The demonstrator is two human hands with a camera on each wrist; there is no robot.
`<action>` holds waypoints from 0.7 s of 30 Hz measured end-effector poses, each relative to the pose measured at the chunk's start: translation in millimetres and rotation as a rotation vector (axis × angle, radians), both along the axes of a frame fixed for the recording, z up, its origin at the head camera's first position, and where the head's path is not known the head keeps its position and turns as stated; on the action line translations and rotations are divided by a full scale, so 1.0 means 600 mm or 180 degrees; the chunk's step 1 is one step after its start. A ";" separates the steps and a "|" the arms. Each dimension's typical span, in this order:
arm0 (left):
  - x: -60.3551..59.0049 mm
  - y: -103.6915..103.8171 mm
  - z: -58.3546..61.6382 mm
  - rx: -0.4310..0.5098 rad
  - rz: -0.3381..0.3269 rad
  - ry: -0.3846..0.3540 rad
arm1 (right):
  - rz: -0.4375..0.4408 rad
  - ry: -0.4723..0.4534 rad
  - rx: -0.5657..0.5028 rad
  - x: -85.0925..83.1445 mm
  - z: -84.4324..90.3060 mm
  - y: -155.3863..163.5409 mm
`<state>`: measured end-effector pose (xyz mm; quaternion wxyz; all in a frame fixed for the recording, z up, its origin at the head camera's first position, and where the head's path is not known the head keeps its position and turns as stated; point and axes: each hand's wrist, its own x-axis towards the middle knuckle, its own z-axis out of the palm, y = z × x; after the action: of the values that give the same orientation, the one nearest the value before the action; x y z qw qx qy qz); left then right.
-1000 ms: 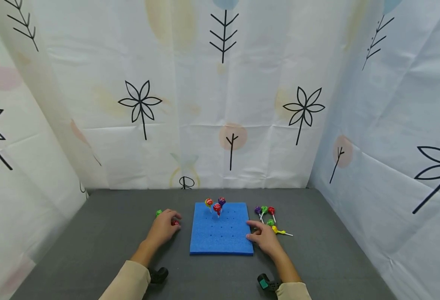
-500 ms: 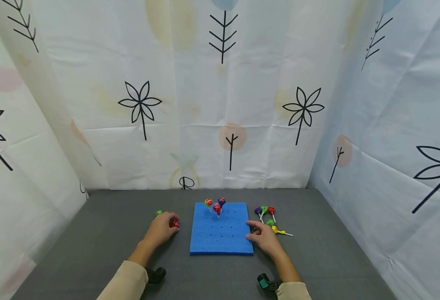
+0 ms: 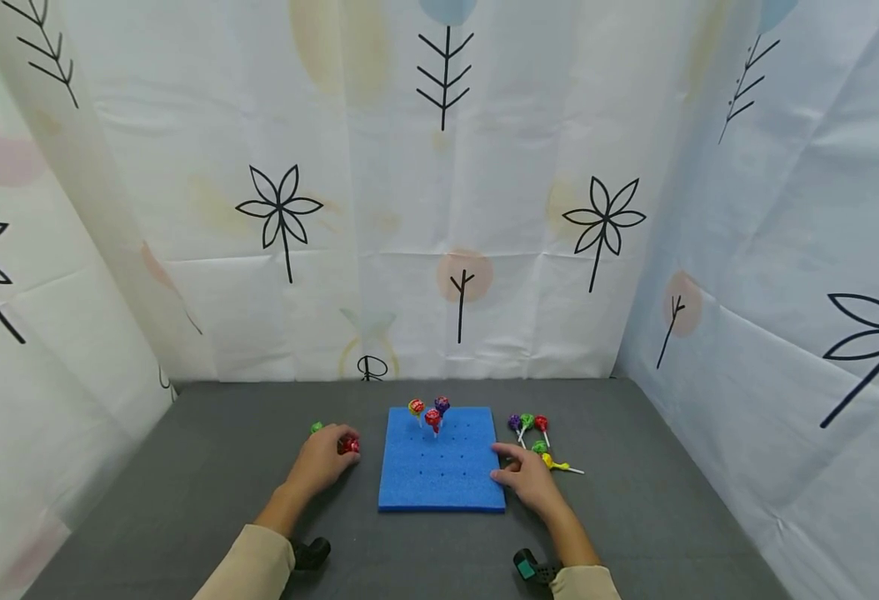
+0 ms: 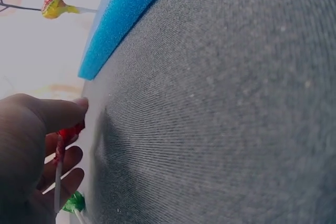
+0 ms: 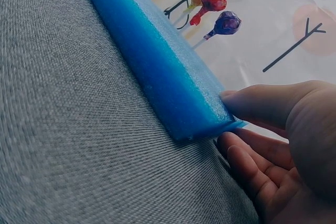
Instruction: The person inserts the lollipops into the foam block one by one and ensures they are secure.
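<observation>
My left hand (image 3: 319, 460) pinches a red-wrapped lollipop (image 4: 72, 132) between thumb and fingers, left of the blue foam board (image 3: 439, 492). Its white stick points back toward the palm in the left wrist view. A green lollipop (image 3: 316, 427) lies just beyond this hand, partly hidden by it. On the board's right edge, my right hand (image 3: 531, 481) holds on, thumb at the top and fingers by the side. Three lollipops stand upright toward the back of the board: a yellow-and-red one (image 3: 416, 407), a red one (image 3: 432, 417) and a purple one (image 3: 442, 404).
Several lollipops lie right of the board, among them a purple one (image 3: 515, 422), a red one (image 3: 541, 423) and a yellow one (image 3: 550, 461). Rows of small holes mark the board. Patterned white curtains (image 3: 409, 308) enclose the grey table (image 3: 222, 467).
The left hand has drawn back slightly to the left, and more of the red lollipop shows at its fingertips. The right hand and the board stay in place.
</observation>
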<state>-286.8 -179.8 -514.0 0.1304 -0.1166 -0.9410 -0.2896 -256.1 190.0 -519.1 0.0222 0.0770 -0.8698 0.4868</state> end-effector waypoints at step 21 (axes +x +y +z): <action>0.003 0.025 0.031 0.0599 -0.0019 0.0224 | -0.0023 -0.0013 -0.0018 -0.004 -0.005 -0.001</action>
<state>-285.0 -165.0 -495.6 0.1729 -0.1167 -0.9042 -0.3728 -258.5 189.3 -522.3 0.0223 0.0729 -0.8688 0.4893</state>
